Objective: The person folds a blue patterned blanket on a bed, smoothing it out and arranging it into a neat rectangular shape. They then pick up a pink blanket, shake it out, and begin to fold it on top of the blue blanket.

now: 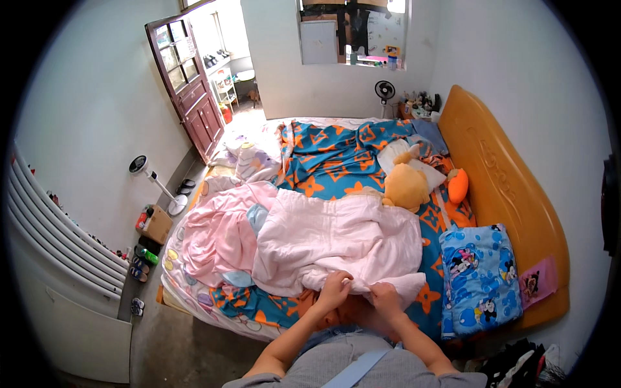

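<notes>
A pale pink quilt point(330, 226) lies spread over the near half of the bed, its near edge bunched up. My left hand point(335, 291) is closed on that edge near its middle. A short way to the right, my right hand point(386, 301) pinches the same edge, its fingers partly hidden by the fabric. Under the quilt is a teal and orange patterned sheet point(330, 155). A crumpled pink blanket point(217, 226) touches the quilt's left side, with a light blue piece of cloth point(257, 218) between them.
A plush toy point(406, 186) and a blue cartoon-print pillow point(480, 278) lie toward the wooden headboard point(511, 187) on the right. White fans stand left of the bed point(176, 205) and beyond it point(384, 90). Shoes point(138, 268) line the left floor, near an open brown door point(187, 87).
</notes>
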`<state>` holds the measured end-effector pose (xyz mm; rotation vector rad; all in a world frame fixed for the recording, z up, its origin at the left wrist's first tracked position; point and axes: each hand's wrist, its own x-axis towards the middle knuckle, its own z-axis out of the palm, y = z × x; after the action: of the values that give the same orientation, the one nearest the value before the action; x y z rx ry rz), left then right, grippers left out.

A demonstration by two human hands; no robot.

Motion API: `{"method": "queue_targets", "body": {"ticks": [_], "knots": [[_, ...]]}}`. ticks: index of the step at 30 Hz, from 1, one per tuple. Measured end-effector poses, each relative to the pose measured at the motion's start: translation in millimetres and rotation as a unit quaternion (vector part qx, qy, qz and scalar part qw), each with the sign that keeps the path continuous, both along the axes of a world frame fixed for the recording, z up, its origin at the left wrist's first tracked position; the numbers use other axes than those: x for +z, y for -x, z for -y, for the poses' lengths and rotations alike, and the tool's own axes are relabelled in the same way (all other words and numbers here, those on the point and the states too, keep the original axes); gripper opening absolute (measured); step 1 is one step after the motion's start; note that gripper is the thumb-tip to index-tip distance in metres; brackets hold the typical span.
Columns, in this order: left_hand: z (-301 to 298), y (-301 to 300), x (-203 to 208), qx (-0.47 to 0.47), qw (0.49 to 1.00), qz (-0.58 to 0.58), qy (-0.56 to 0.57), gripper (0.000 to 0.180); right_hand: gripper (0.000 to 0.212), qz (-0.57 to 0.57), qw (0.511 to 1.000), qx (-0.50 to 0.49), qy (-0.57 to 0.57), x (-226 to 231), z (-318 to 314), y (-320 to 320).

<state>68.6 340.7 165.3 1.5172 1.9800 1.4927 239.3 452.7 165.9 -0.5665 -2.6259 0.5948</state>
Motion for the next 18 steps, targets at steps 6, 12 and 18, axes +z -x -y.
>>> {"method": "queue_targets", "body": {"ticks": [6,12,18], "knots": [[26.9,-11.3,-17.5,-0.004,1.000,0.010,0.004,0.023,0.017,-0.080,0.977,-0.064,0.185,13.8,11.2,0.9],[36.4,-22.2,-5.4,0.015,0.998,-0.061,0.014,0.061,0.016,-0.114,0.943,-0.081,0.303,46.4,17.6,14.0],[14.5,-14.1,-16.1,0.012,0.997,-0.076,0.013,0.066,0.016,-0.099,0.935,-0.071,0.334,64.3,15.2,11.4]]}}
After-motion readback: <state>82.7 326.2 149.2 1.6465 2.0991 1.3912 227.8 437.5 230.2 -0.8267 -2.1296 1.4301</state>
